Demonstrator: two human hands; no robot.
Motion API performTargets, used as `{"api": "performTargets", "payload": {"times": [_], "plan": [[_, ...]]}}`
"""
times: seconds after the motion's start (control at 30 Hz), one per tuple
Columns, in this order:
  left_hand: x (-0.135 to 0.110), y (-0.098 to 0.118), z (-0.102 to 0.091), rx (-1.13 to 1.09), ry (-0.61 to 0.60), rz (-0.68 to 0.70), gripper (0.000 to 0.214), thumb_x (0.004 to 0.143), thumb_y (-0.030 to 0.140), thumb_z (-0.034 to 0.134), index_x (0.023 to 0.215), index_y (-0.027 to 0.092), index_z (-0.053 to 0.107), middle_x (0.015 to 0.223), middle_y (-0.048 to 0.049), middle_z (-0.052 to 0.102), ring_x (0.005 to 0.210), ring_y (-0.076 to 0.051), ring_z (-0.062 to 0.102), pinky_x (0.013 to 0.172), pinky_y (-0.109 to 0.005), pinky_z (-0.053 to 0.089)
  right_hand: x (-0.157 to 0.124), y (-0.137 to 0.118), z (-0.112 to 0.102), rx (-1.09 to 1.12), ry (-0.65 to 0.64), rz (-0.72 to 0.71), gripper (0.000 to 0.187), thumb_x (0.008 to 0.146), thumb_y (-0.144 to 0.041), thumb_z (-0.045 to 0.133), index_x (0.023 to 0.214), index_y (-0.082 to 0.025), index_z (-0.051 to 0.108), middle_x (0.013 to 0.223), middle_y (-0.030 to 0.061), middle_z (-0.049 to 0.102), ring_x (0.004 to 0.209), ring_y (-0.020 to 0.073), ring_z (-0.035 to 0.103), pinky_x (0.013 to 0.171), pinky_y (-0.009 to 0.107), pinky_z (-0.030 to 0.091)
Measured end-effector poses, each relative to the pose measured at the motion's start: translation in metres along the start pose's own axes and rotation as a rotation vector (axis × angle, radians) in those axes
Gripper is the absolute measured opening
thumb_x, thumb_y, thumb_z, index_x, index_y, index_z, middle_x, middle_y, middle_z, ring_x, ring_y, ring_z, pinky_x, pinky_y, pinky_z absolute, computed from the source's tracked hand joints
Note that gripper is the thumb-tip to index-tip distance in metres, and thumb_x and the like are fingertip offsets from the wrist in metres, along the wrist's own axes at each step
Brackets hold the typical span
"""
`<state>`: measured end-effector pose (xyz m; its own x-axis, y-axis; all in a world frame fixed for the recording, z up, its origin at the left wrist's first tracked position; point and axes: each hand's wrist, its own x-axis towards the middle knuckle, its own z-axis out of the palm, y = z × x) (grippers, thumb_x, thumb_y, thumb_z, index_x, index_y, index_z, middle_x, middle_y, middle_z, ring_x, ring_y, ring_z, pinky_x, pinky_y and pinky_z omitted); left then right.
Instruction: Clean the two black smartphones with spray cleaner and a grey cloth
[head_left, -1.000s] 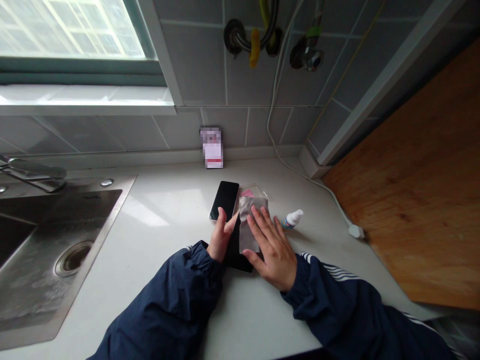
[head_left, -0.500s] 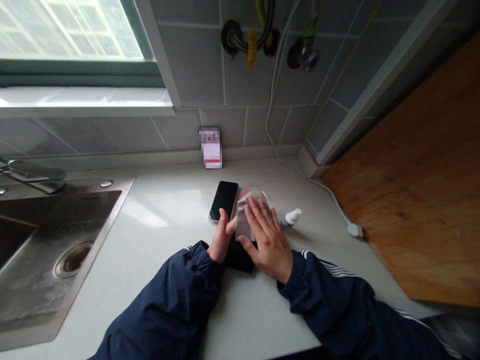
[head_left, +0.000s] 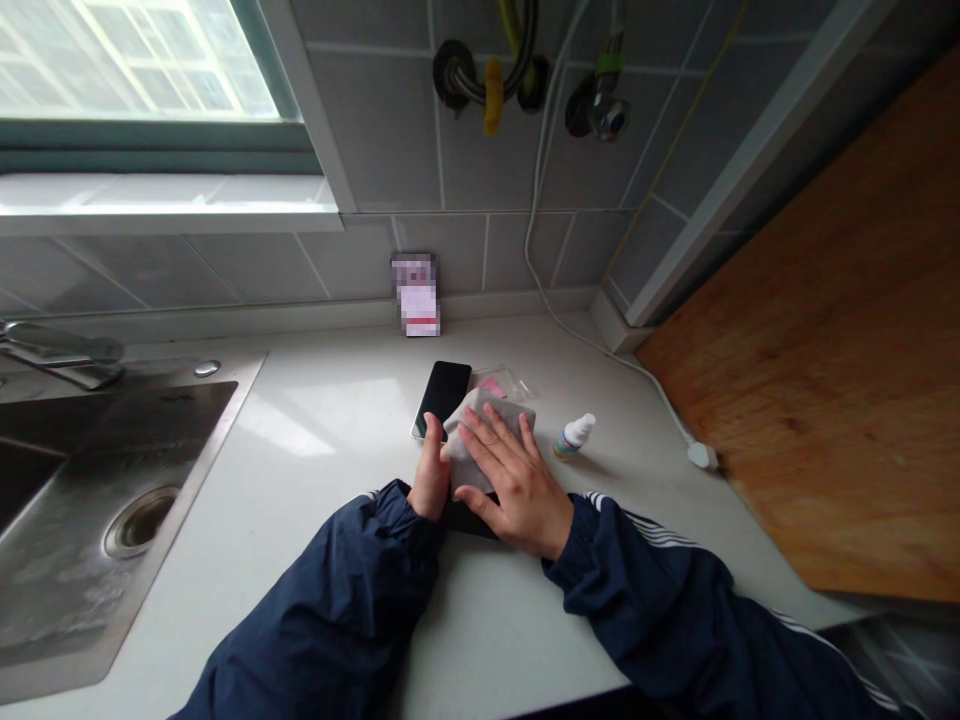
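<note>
The right hand (head_left: 517,490) is lying flat, fingers (head_left: 499,435) spreading wide, pressing a grey cloth (head_left: 480,445) over a black smartphone (head_left: 442,390) near the back edge of the desk (head_left: 337,440). The left hand (head_left: 431,475) is standing edge-on, fingers closing narrow against the phone. A dark item (head_left: 469,520) is lying mostly hidden beneath, hard to make out.
</note>
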<state>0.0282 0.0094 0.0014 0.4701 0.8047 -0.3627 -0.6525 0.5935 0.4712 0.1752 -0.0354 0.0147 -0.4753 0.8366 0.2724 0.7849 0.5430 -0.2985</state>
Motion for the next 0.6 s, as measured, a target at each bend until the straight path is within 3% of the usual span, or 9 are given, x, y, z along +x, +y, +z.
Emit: {"api": "performTargets", "payload": {"times": [0.13, 0.23, 0.5, 0.6], "plan": [[0.000, 0.004, 0.000, -0.009, 0.078, 0.077, 0.076, 0.104, 0.065, 0.032, 0.145, 0.008, 0.060, 0.129, -0.0164, 0.074, 0.136, -0.031, 0.060, 0.124, -0.041, 0.036, -0.002, -0.003, -0.002, 0.025, -0.023, -0.056, 0.067, 0.107, -0.057, 0.041, 0.159, -0.014, 0.039, 0.170, 0.0102, 0.028, 0.161, 0.0322, 0.018, 0.126, 0.071, 0.008], [-0.003, 0.006, 0.005, -0.018, 0.132, 0.104, 0.075, 0.105, 0.063, 0.031, 0.142, 0.007, 0.063, 0.121, -0.0139, 0.078, 0.130, -0.032, 0.065, 0.122, -0.041, 0.039, -0.005, -0.004, -0.003, 0.066, -0.017, -0.090, 0.065, 0.107, -0.058, 0.041, 0.157, -0.017, 0.043, 0.168, 0.0097, 0.034, 0.160, 0.0312, 0.022, 0.127, 0.071, 0.003], [-0.007, 0.009, 0.005, -0.076, 0.024, 0.037, 0.090, 0.101, 0.071, 0.009, 0.141, 0.013, 0.066, 0.116, -0.0132, 0.080, 0.134, -0.030, 0.062, 0.119, -0.043, 0.043, -0.008, -0.009, -0.007, 0.091, -0.015, -0.148, 0.066, 0.107, -0.061, 0.039, 0.153, -0.014, 0.047, 0.166, 0.0107, 0.039, 0.159, 0.0295, 0.024, 0.127, 0.068, -0.002], [-0.010, 0.013, 0.002, -0.041, 0.019, 0.019, 0.093, 0.100, 0.074, 0.011, 0.132, 0.010, 0.071, 0.112, -0.0147, 0.080, 0.131, -0.031, 0.065, 0.118, -0.041, 0.043, -0.010, -0.009, -0.006, 0.095, -0.026, -0.165, 0.068, 0.108, -0.062, 0.035, 0.155, -0.015, 0.045, 0.167, 0.0106, 0.036, 0.160, 0.0297, 0.022, 0.127, 0.069, -0.001]]}}
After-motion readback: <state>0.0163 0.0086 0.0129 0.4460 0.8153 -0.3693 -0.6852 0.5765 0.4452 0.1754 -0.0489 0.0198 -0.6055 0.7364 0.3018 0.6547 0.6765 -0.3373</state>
